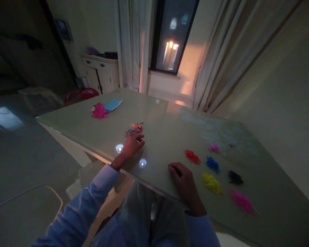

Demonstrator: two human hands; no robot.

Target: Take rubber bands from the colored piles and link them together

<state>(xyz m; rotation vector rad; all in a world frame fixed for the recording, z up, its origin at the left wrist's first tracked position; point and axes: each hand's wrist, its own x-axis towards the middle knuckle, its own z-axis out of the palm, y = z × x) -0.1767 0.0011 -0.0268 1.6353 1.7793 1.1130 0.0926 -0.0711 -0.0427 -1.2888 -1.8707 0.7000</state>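
On the pale, glossy table (159, 144), my left hand (132, 146) reaches to the near edge of a mixed pile of thin coloured bands (135, 129). Its fingers are bent, with a gap between thumb and forefinger, and no held band can be made out. My right hand (184, 181) rests by the table's front edge with its fingers curled in; what they hold, if anything, is hidden. To its right lie single-colour heaps of bands: red (192, 156), blue (212, 164), yellow (211, 183), black (235, 177) and bright pink (242, 200).
A small pink clump (214, 148) and a small clear item (231, 144) lie farther back on the right. Toward the far left are a crumpled pink piece (100, 110) and a blue face mask (113, 104). Behind stand a white cabinet (105, 73) and curtains (134, 44).
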